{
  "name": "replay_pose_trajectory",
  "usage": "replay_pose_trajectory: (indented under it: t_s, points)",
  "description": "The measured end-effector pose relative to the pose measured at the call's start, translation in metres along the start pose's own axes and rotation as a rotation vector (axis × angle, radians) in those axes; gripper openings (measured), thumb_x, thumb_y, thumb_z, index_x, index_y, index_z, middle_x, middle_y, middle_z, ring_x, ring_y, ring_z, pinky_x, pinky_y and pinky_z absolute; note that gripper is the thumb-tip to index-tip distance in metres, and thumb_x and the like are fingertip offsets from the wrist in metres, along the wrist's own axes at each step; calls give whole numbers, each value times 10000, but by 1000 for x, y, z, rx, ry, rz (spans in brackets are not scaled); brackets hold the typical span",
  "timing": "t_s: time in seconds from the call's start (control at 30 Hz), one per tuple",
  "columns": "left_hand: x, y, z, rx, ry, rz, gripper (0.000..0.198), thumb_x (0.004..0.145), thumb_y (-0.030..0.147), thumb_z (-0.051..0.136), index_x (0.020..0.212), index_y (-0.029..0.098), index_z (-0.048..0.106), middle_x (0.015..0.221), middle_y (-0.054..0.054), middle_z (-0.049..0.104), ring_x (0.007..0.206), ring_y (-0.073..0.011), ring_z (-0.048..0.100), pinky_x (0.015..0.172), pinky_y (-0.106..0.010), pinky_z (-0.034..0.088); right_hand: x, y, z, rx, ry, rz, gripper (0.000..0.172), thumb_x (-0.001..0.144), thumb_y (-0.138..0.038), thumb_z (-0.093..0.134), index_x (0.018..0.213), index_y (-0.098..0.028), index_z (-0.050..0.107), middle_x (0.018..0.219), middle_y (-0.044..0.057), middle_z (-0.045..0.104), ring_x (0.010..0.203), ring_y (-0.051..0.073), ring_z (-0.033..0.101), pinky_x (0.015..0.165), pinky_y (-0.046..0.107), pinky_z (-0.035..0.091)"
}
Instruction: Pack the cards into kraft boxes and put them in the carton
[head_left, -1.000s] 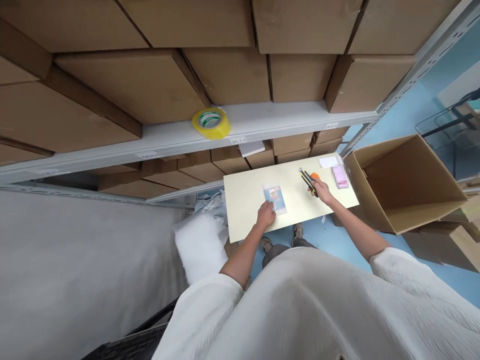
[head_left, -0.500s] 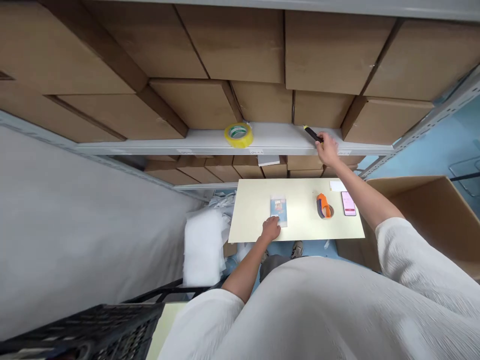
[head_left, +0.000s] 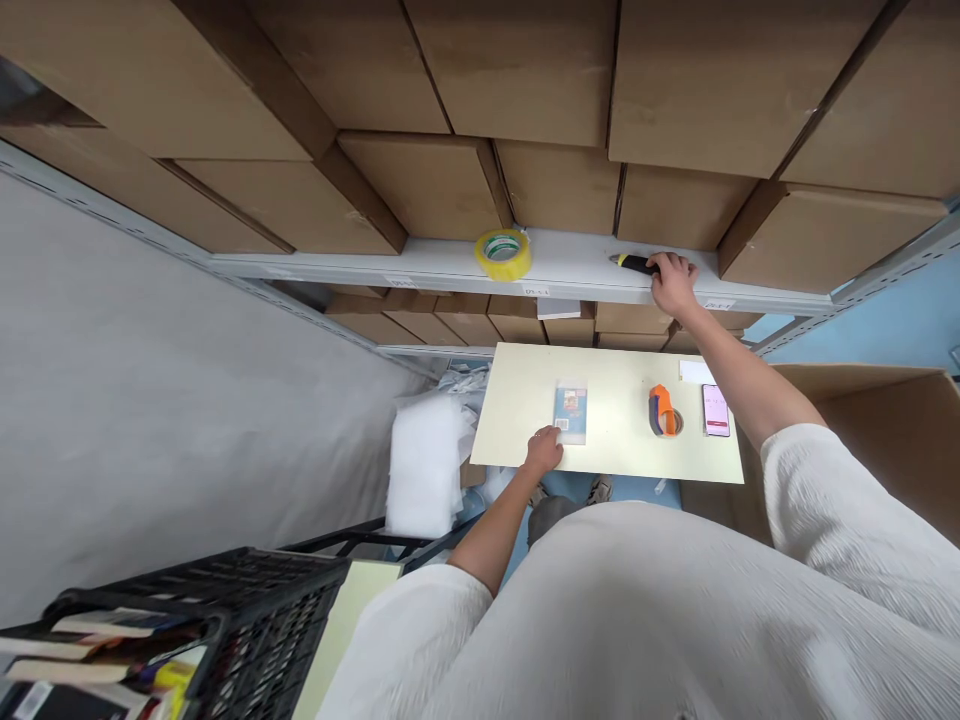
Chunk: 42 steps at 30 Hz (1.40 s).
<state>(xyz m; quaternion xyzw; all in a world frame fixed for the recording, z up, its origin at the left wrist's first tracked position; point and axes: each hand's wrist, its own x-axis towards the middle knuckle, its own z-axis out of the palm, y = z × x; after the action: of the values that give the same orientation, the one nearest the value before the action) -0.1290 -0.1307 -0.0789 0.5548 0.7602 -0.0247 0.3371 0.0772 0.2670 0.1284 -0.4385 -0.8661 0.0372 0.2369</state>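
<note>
Right hand [head_left: 673, 282] up on shelf [head_left: 570, 275], fingers curled over knife [head_left: 632, 263] handle. Knife lies on shelf, apart from tape roll [head_left: 502, 254]. Left hand [head_left: 544, 452] loose, not gripping, fingertips pressing packet [head_left: 571, 412] flat on surface [head_left: 517, 420]. Tape dispenser [head_left: 664, 411], phone [head_left: 715, 410] nearby.

Bright even light, wide-angle edge warp

The pale worktop [head_left: 622, 455] bears an orange tape dispenser [head_left: 664, 411]; left of it lies a clear packet [head_left: 570, 412], just right of it a phone [head_left: 715, 410] (screen up), behind and right of it a white slip [head_left: 696, 371]. On the grey shelf [head_left: 570, 278] above the dispenser rest a utility knife [head_left: 634, 263] and, farther left, a yellow tape roll [head_left: 503, 254].
</note>
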Motion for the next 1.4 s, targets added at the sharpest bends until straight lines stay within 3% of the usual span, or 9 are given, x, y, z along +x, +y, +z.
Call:
replay_pose_trajectory:
  t_s: [0.13, 0.27, 0.43, 0.57, 0.7, 1.03, 1.17, 1.27, 1.4]
  points:
    - [6, -12, 1, -63, 5, -18, 583, 978, 217, 549, 1559, 228, 591, 1658, -120, 561, 1569, -284, 483, 1307, -438, 389, -19, -17, -6, 56, 92, -2, 384, 1016, -260, 424, 1342, -241, 625, 1500, 182, 561, 1387, 419, 444, 1151, 678, 334]
    - [18, -28, 0, -151, 14, -78, 574, 989, 217, 559, 1560, 172, 591, 1740, -161, 459, 1621, -314, 428, 1321, -431, 369, -70, -53, 11, 201, 96, -62, 335, 1024, -248, 450, 1283, -242, 662, 1481, 164, 590, 1414, 384, 471, 1174, 644, 352]
    - [41, -44, -2, -276, 43, -60, 540, 966, 203, 589, 1503, 176, 637, 1719, -162, 489, 1621, -310, 435, 1329, -428, 352, -162, -99, 83, 399, -179, 63, 316, 1003, -230, 519, 1262, -234, 700, 1365, 137, 681, 1293, 316, 601, 1149, 534, 463]
    - [62, -50, -3, -384, 68, -82, 534, 929, 190, 609, 1458, 140, 659, 1674, -191, 536, 1656, -306, 374, 1356, -426, 298, -233, -123, 149, 557, -451, 466, 353, 944, -202, 545, 1253, -197, 717, 1265, 133, 733, 1042, 252, 699, 1009, 421, 570]
    - [77, -56, -2, -550, 96, -165, 517, 893, 193, 644, 1406, 160, 698, 1612, -172, 605, 1625, -318, 425, 1358, -426, 305, -280, -135, 191, 551, -569, 743, 337, 843, -177, 627, 1157, -214, 742, 1173, 99, 760, 1074, 253, 708, 1020, 393, 563]
    - [90, -58, -3, -925, 62, -300, 650, 834, 195, 784, 1464, 197, 625, 1547, -163, 648, 1376, -280, 676, 1155, -360, 522, -299, -147, 224, 605, -563, 1094, 512, 748, -254, 657, 1259, -219, 666, 947, 34, 740, 897, 247, 706, 884, 371, 573]
    - [93, -57, -7, -885, 34, -252, 475, 862, 228, 741, 1335, 190, 718, 1509, -137, 685, 1362, -265, 682, 1157, -332, 512, -301, -147, 227, 605, -556, 1107, 499, 728, -271, 655, 1226, -240, 652, 907, 24, 726, 879, 252, 693, 856, 371, 557]
    - [91, -53, -6, -823, -32, -274, 525, 851, 255, 743, 1374, 204, 727, 1540, -136, 675, 1460, -317, 619, 1218, -383, 474, -303, -148, 228, 588, -539, 1103, 456, 725, -280, 654, 1179, -243, 647, 918, 28, 720, 887, 249, 686, 861, 371, 553]
    - [85, -49, -4, -761, 14, -220, 573, 844, 242, 717, 1415, 192, 718, 1637, -152, 584, 1552, -333, 527, 1288, -394, 399, -304, -156, 228, 566, -482, 1079, 427, 720, -298, 649, 1145, -256, 640, 1004, 28, 718, 947, 239, 684, 907, 377, 563]
